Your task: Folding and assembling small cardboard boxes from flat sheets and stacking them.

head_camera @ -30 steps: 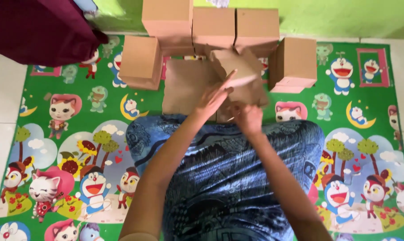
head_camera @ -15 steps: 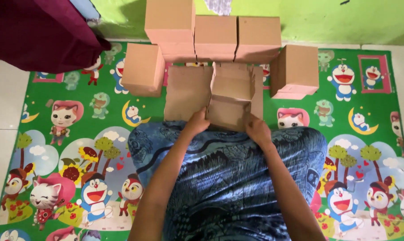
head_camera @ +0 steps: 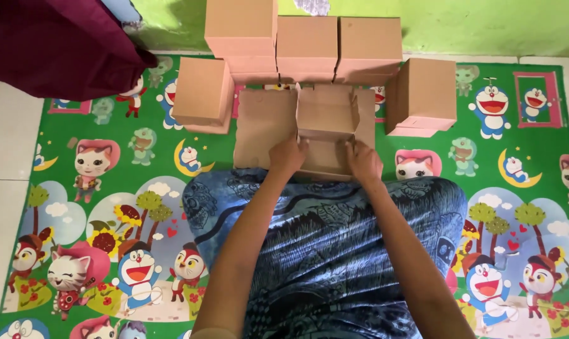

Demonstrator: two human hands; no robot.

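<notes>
fingers of left hand [head_camera: 289,155] and right hand [head_camera: 362,160] curled, pressing half-folded cardboard box [head_camera: 325,125], on cartoon mat [head_camera: 108,207]

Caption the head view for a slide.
Both hands, left hand and right hand, press a half-folded cardboard box on a cartoon mat.

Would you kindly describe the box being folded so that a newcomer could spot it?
On the cartoon mat, finished cardboard boxes line the green wall. Before them, at the knees, lies the half-folded box, gripped by both hands: alone open-topped, flaps spread.
</notes>
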